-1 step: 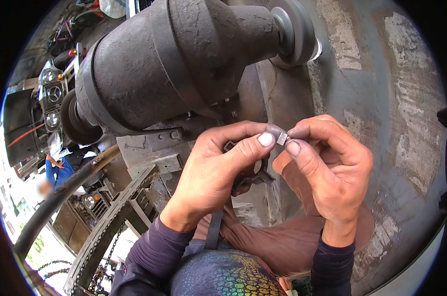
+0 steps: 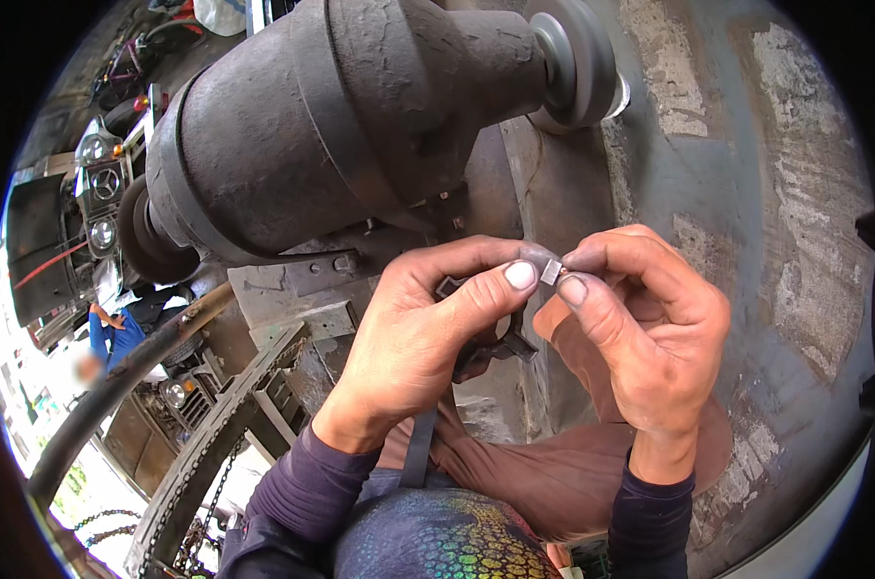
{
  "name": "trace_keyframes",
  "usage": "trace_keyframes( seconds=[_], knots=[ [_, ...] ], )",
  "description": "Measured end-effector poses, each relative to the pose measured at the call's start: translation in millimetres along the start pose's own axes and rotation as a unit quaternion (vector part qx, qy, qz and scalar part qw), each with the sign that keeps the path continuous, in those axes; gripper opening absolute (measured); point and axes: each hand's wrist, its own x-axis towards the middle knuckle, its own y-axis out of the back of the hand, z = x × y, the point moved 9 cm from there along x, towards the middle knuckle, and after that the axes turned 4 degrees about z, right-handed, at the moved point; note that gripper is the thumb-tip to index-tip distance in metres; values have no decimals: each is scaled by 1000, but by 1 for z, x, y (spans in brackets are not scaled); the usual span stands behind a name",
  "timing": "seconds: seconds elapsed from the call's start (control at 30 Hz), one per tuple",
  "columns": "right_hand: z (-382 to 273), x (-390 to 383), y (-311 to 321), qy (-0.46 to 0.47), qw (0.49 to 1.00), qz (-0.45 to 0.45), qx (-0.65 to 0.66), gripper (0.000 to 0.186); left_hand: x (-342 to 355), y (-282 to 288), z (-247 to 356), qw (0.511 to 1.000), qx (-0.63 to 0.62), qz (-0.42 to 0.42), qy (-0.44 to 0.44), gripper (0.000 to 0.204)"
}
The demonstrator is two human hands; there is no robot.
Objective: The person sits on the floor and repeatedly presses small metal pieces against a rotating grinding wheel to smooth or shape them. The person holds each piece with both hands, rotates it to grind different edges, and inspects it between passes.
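Observation:
My left hand pinches a small grey rectangular block between thumb and forefinger. A tiny coppery bit shows at the block's right end, where the thumb and forefinger of my right hand close on it. What exactly those right fingertips grip is mostly hidden. Under my left hand, a dark angular metal part sticks out from the curled fingers, its shape largely covered. Just beyond both hands stands a large, worn, dark grey bench grinder, with one wheel at its right end and another wheel at its left.
Below the grinder is a metal base plate. To the left run a rusty bent pipe and a metal frame hung with chains. Vehicles and a person in blue appear farther left. A patchy grey surface lies at right.

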Motion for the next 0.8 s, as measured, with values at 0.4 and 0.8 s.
trace_keyframes(
  seconds=[0.4,0.8],
  knots=[
    [7,-3,-2,-26,999,3,42,16,8,-4,10,998,-28,-4,-62,36],
    [14,-8,-11,-63,989,-31,127,18,-1,-10,28,964,148,1,-221,51]
  ],
)
